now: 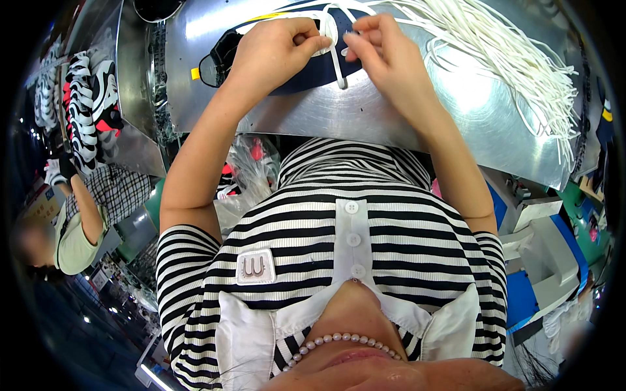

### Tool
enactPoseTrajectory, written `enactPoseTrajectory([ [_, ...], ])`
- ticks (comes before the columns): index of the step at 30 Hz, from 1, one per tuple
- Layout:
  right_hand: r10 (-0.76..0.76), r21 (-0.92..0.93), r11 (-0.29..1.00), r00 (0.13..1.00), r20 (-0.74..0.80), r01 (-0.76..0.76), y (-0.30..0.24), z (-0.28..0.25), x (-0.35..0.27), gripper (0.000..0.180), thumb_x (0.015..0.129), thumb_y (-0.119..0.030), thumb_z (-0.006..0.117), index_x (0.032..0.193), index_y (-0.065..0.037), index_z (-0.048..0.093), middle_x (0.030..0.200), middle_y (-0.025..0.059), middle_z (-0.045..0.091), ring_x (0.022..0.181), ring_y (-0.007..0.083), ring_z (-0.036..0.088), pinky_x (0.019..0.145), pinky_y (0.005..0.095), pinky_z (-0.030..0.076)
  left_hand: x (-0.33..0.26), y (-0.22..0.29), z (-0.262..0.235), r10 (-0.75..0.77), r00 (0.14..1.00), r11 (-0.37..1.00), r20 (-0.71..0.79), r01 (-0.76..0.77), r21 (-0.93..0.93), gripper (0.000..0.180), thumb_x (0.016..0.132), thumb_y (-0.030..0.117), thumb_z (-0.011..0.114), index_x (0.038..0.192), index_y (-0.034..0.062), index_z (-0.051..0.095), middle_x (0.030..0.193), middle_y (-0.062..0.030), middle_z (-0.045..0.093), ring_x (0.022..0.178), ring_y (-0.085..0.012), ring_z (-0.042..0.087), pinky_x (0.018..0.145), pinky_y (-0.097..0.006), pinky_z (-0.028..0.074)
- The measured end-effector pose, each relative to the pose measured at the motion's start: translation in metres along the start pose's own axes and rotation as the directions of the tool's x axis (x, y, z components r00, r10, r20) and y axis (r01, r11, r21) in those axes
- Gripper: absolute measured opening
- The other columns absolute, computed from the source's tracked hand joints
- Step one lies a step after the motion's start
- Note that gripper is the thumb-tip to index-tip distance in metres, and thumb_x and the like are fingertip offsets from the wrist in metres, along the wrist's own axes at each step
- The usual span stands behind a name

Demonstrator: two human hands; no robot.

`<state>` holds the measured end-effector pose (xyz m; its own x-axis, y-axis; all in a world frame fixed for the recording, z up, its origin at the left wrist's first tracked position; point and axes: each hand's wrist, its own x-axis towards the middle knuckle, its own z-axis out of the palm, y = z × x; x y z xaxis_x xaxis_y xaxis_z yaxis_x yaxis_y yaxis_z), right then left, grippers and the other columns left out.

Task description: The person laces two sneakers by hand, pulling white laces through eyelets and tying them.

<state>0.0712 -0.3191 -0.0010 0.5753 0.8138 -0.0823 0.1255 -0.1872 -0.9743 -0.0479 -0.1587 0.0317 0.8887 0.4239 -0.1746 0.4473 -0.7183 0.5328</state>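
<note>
While a co-worker (81, 234) in a pale top occupies the far left, a group of black-and-white patterned shoes (81, 111) with red parts stands just above that person's gloved hand. Next, one metal table (195, 107), shiny, spanning the upper middle; on it, one dark navy shoe-like item (319, 70), lying beneath both hands, with a black opening and a small yellow tab (195, 73) at its left end. Below the table edge, one clear plastic bag (251, 169), crumpled. Left hand (280, 52): over the navy item, thumb and forefinger brought together, pinching a white lace (337, 68), which loops above and hangs down across the item. Right hand (388, 55): just beside the lace, fingers curled, thumb near forefinger; whether anything is gripped between them cannot be told. Farther right, one loose bundle of white laces (515, 72), fanned over the table. Lower right, one grey-and-blue machine (548, 254), partly visible.
</note>
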Motion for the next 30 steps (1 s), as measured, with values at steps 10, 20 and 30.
enactPoseTrajectory([
  [10, -0.163, -0.096, 0.981, 0.985, 0.047, 0.167, 0.022, 0.007, -0.009, 0.013, 0.090, -0.014, 0.064, 0.093, -0.002, 0.060, 0.069, 0.0097, 0.069, 0.063, 0.0275, 0.068, 0.061, 0.0360, 0.052, 0.006, -0.001, 0.000, -0.058, 0.998, 0.998, 0.040, 0.058, -0.011, 0.026, 0.090, 0.028, 0.071, 0.082, 0.0031, 0.066, 0.063, 0.0005, 0.051, 0.059, -0.0080, 0.043, 0.055, -0.026, 0.036],
  [20, -0.036, -0.311, 0.950, 0.999, 0.012, 0.038, 0.012, 0.028, 0.002, 0.027, 0.089, -0.017, 0.066, 0.103, 0.000, 0.049, 0.078, 0.0181, 0.067, 0.075, 0.0384, 0.067, 0.068, 0.0461, 0.053, -0.022, 0.002, 0.009, 0.252, 0.968, 0.965, -0.009, -0.252, -0.077, 0.026, 0.086, 0.005, 0.070, 0.112, -0.0004, 0.066, 0.098, -0.0138, 0.072, 0.089, -0.0244, 0.071, 0.082, -0.031, 0.054],
  [30, 0.052, 0.042, 0.997, 0.990, 0.133, -0.058, -0.034, -0.056, -0.036, 0.022, 0.089, -0.023, 0.073, 0.097, -0.004, 0.064, 0.077, 0.0040, 0.067, 0.067, 0.0146, 0.064, 0.069, 0.0296, 0.053, -0.060, -0.020, -0.011, 0.525, 0.829, 0.844, -0.190, -0.478, 0.243, 0.026, 0.082, 0.003, 0.070, 0.108, 0.0090, 0.069, 0.084, -0.0052, 0.068, 0.067, -0.0240, 0.063, 0.060, -0.033, 0.048],
])
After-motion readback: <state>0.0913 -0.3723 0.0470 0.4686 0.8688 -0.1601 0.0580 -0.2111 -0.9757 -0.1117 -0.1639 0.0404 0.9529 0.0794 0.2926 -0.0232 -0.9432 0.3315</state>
